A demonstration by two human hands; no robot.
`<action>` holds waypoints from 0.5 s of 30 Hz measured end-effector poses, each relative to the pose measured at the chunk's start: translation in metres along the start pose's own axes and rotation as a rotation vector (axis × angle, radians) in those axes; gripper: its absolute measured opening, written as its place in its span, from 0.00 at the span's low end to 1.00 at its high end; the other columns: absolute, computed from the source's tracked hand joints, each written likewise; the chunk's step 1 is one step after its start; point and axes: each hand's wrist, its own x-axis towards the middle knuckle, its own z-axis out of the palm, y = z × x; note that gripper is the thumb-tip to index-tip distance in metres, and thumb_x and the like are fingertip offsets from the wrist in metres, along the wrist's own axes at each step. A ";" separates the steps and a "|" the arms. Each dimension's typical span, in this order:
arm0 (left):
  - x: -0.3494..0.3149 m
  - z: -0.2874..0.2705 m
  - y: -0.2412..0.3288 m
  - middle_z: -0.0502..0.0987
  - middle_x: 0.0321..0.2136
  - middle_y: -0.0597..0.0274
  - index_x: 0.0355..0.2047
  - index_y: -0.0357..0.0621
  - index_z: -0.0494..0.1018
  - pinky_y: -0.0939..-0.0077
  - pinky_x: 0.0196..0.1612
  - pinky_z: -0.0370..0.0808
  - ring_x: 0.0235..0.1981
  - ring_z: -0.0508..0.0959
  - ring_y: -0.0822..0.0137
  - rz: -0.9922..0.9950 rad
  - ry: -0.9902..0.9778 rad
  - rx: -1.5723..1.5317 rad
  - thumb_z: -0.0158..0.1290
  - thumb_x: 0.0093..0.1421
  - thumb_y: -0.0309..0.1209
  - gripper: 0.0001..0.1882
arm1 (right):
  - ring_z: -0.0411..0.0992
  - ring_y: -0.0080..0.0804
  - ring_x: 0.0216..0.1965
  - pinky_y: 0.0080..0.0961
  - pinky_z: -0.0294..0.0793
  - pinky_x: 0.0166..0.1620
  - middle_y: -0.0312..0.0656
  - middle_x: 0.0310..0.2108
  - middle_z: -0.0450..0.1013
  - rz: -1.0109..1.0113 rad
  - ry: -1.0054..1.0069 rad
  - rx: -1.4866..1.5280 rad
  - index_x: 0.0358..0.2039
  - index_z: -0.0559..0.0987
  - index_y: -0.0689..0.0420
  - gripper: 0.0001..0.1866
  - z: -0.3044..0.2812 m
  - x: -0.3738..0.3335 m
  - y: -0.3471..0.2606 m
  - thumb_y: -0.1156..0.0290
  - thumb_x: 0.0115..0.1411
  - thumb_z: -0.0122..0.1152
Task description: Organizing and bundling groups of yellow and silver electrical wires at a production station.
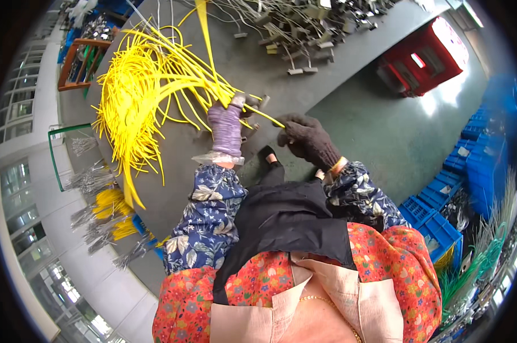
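A large bunch of thin yellow tubes (pixel 133 94) spreads over the grey table at the left. My left hand (pixel 227 128), in a purple knitted glove, is closed round the bunch where its strands come together. Past it, a few yellow ends stick out to the right. One yellow tube (pixel 263 116) runs across to my right hand (pixel 310 140), which wears a dark brown glove and pinches its tip. Beside my left fingertips are small greyish pieces (pixel 264 103), too small to name. The left fingers are partly hidden by tubes and glove.
Grey cables with metal connectors (pixel 310 34) lie heaped at the table's far side. A red box-shaped object (pixel 424 60) stands on the floor at far right. Blue crates (pixel 433 228) line the right. Wire bundles with yellow parts (pixel 113 208) are at the left.
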 end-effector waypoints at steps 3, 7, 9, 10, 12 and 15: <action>0.027 -0.055 0.027 0.73 0.20 0.66 0.30 0.39 0.70 0.83 0.18 0.69 0.17 0.74 0.74 -0.029 -0.022 0.103 0.55 0.53 0.34 0.11 | 0.65 0.18 0.22 0.17 0.66 0.25 0.36 0.27 0.71 0.090 -0.135 -0.081 0.46 0.70 0.59 0.19 0.049 0.024 -0.022 0.66 0.55 0.55; 0.051 -0.105 0.026 0.72 0.20 0.59 0.28 0.35 0.69 0.82 0.17 0.68 0.14 0.69 0.74 -0.199 0.059 -0.083 0.51 0.57 0.34 0.12 | 0.72 0.42 0.37 0.36 0.72 0.35 0.51 0.41 0.68 -0.462 0.122 -1.048 0.53 0.64 0.55 0.31 0.042 0.088 -0.014 0.57 0.50 0.59; 0.041 -0.116 0.048 0.73 0.19 0.58 0.27 0.36 0.69 0.83 0.16 0.68 0.15 0.70 0.73 -0.246 0.077 0.032 0.50 0.57 0.34 0.12 | 0.70 0.47 0.41 0.39 0.71 0.38 0.52 0.42 0.68 -0.489 0.238 -1.148 0.52 0.65 0.54 0.31 0.057 0.128 -0.047 0.56 0.50 0.59; 0.033 -0.122 0.051 0.72 0.19 0.60 0.29 0.37 0.69 0.82 0.17 0.68 0.15 0.70 0.73 -0.163 0.093 0.022 0.51 0.57 0.37 0.13 | 0.69 0.51 0.44 0.42 0.70 0.41 0.54 0.43 0.67 -0.523 0.345 -1.234 0.52 0.65 0.53 0.30 0.069 0.151 -0.066 0.56 0.49 0.60; 0.033 -0.124 0.046 0.72 0.20 0.61 0.32 0.39 0.69 0.80 0.17 0.68 0.14 0.70 0.71 -0.070 0.053 -0.052 0.53 0.56 0.41 0.16 | 0.69 0.52 0.43 0.42 0.71 0.41 0.53 0.43 0.67 -0.435 0.392 -1.358 0.49 0.67 0.53 0.28 0.050 0.232 -0.065 0.56 0.49 0.60; 0.040 -0.122 0.038 0.72 0.19 0.60 0.32 0.39 0.69 0.79 0.18 0.69 0.15 0.71 0.71 0.018 0.027 -0.200 0.53 0.55 0.41 0.16 | 0.70 0.47 0.40 0.37 0.71 0.40 0.51 0.43 0.69 -0.309 0.347 -1.571 0.43 0.71 0.55 0.22 0.042 0.257 -0.064 0.59 0.49 0.60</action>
